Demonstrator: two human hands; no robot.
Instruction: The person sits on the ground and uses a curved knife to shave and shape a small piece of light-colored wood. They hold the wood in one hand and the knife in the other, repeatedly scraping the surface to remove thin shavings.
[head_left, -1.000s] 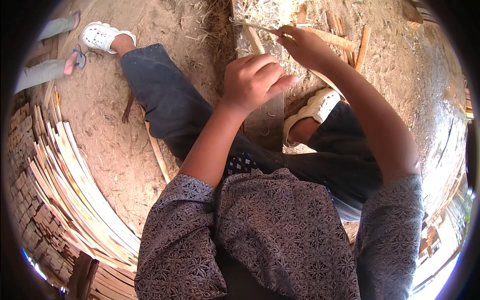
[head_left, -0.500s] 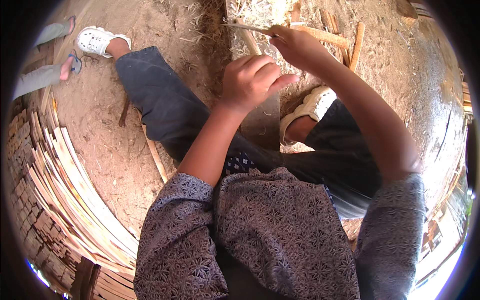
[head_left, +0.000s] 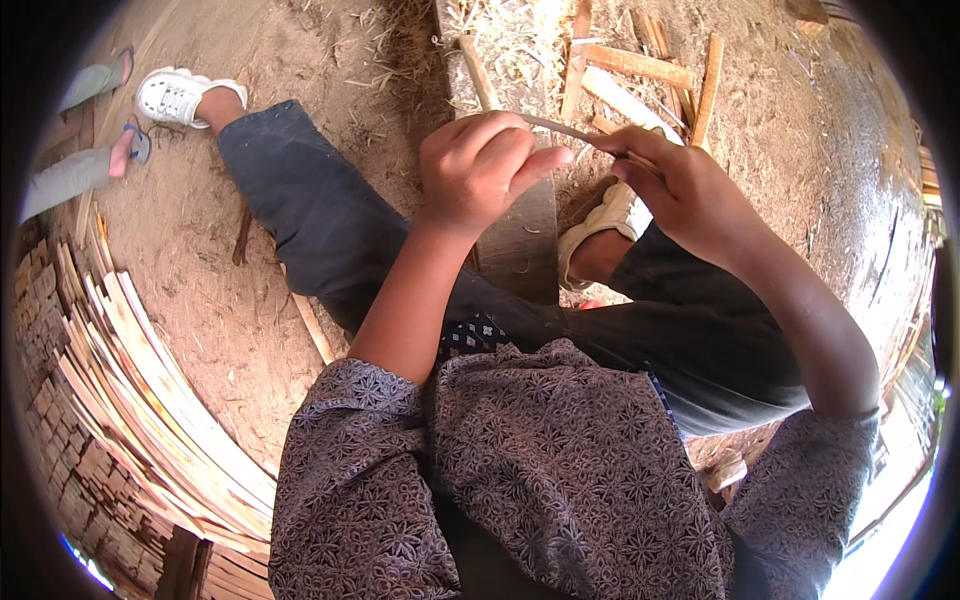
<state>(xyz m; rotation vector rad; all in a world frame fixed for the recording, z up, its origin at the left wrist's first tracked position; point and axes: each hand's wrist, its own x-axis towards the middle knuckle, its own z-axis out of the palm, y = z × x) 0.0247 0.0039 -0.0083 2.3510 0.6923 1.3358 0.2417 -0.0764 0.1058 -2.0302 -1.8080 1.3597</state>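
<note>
My left hand (head_left: pixel 472 165) is closed around a wooden stick (head_left: pixel 479 75), whose far part sticks out past the knuckles. The thumb points right. My right hand (head_left: pixel 690 190) is closed on the handle of a knife (head_left: pixel 565 128). Its thin blade reaches left to beside my left hand, close to the stick; whether it touches the wood I cannot tell. Beneath both hands runs a wide wooden board (head_left: pixel 530 235) between my legs.
Wood shavings (head_left: pixel 500 40) cover the board's far end. Cut wood pieces (head_left: pixel 640 66) lie beyond my right hand. Stacked wooden strips (head_left: pixel 150 370) are at the left. Another person's feet (head_left: pixel 122 150) show at the far left. My white shoes (head_left: pixel 190 97) rest on the dirt floor.
My right hand has drawn the knife back toward me and to the right, from the stick's far part to beside my left hand. The left hand has shifted slightly left.
</note>
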